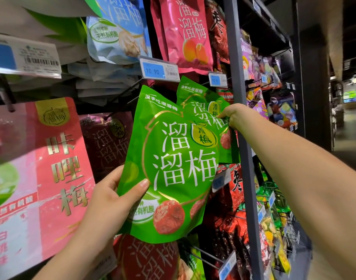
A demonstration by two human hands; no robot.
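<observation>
- A tall grey post (236, 67) runs up the snack rack, with bags hanging on both sides of it.
- A big pink bag (58, 174) hangs at the far left.
- The front green bag (173, 158) is in the middle, held up in front of the rack. It is bright green and shiny. It has big white letters, a thin gold line and pictures of red wrinkly plums at the bottom.
- The back green bag (199, 102) looks the same. It sits just behind and above the first one, partly hidden by it.
- The left hand (110, 201) holds the front green bag by its lower left corner, with the thumb on the front.
- The right hand (232, 116) pinches the right edge of the back green bag, next to the post.
- A small blue price tag (153, 70) above the green bags says 10.90.
</observation>
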